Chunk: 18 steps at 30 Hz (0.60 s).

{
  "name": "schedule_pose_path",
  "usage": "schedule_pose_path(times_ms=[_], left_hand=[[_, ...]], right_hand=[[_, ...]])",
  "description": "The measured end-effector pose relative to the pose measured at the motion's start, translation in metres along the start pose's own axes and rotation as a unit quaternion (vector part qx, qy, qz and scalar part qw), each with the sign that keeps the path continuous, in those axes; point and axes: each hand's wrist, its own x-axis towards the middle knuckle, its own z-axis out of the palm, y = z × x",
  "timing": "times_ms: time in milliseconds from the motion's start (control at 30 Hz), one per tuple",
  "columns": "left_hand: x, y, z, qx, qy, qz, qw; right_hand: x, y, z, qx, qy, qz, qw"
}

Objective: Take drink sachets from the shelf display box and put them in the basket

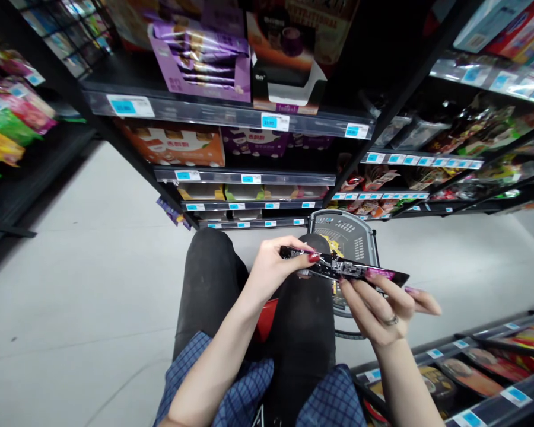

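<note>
A slim, shiny black packet [351,268] with a pink-purple patch near its right end lies level across my lap, seen nearly edge-on. My left hand [280,261] pinches its left end, thumb on the near side. At the right half, my right hand [385,305] holds it from below with the fingertips, one finger stretched away to the side. A ring sits on one right finger. Below the packet a grey shopping basket [345,228] stands on the floor, holding something yellow that the packet and hands partly cover.
Ahead are black shelves with price tags, carrying a purple box of sachets [204,65], a dark brown carton [287,65] and an orange carton [178,145]. Bagged snacks [13,112] fill a rack at left. Another low shelf [463,367] runs along the lower right. Pale floor [93,284] lies between.
</note>
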Motion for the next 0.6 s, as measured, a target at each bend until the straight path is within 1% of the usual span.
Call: schedule_pose_path(times_ms=[67, 100, 167, 200, 233, 267, 300, 333, 367, 400, 433, 467, 500, 533, 567, 600], left_hand=[[0.000, 0.003, 0.001, -0.007, -0.011, -0.019, 1.000], [0.000, 0.004, 0.001, -0.008, -0.019, -0.030, 0.999], [0.000, 0.006, 0.000, -0.005, -0.024, -0.044, 0.999], [0.000, 0.007, -0.001, -0.002, -0.019, -0.044, 0.999], [0.000, 0.008, -0.003, 0.000, -0.009, -0.038, 0.999], [0.000, 0.009, -0.005, 0.002, 0.003, -0.027, 1.000], [0.000, 0.010, -0.007, 0.005, 0.012, -0.013, 1.000], [0.000, 0.010, -0.009, 0.012, 0.019, 0.005, 1.000], [-0.001, 0.011, -0.011, 0.022, 0.024, 0.025, 0.999], [-0.002, 0.012, -0.012, 0.039, 0.029, 0.046, 0.998], [-0.003, 0.013, -0.012, 0.060, 0.034, 0.066, 0.995], [-0.004, 0.014, -0.012, 0.084, 0.039, 0.083, 0.992], [-0.005, 0.015, -0.012, 0.107, 0.044, 0.097, 0.989], [-0.006, 0.015, -0.011, 0.126, 0.047, 0.105, 0.985], [-0.007, 0.016, -0.011, 0.138, 0.047, 0.108, 0.983], [-0.008, 0.016, -0.010, 0.143, 0.047, 0.109, 0.983]], right_hand=[[0.001, 0.003, -0.001, -0.009, -0.014, -0.016, 1.000], [0.001, 0.004, -0.001, -0.005, -0.026, -0.036, 0.999], [-0.002, 0.008, -0.001, 0.019, -0.057, -0.080, 0.995], [-0.004, 0.009, -0.001, 0.033, -0.067, -0.088, 0.993], [-0.007, 0.011, 0.000, 0.042, -0.071, -0.071, 0.994], [-0.010, 0.013, 0.001, 0.045, -0.065, -0.023, 0.997], [-0.013, 0.015, 0.002, 0.048, -0.053, 0.053, 0.996], [-0.015, 0.017, 0.004, 0.058, -0.036, 0.153, 0.986], [-0.016, 0.019, 0.007, 0.089, -0.020, 0.260, 0.961], [-0.016, 0.021, 0.009, 0.146, -0.013, 0.359, 0.922], [-0.015, 0.023, 0.011, 0.229, -0.017, 0.440, 0.868], [-0.013, 0.025, 0.014, 0.322, -0.033, 0.498, 0.805], [-0.010, 0.027, 0.015, 0.411, -0.059, 0.533, 0.737], [-0.007, 0.027, 0.015, 0.482, -0.087, 0.553, 0.674], [-0.004, 0.028, 0.015, 0.529, -0.114, 0.564, 0.624], [-0.001, 0.027, 0.014, 0.551, -0.135, 0.575, 0.590]])
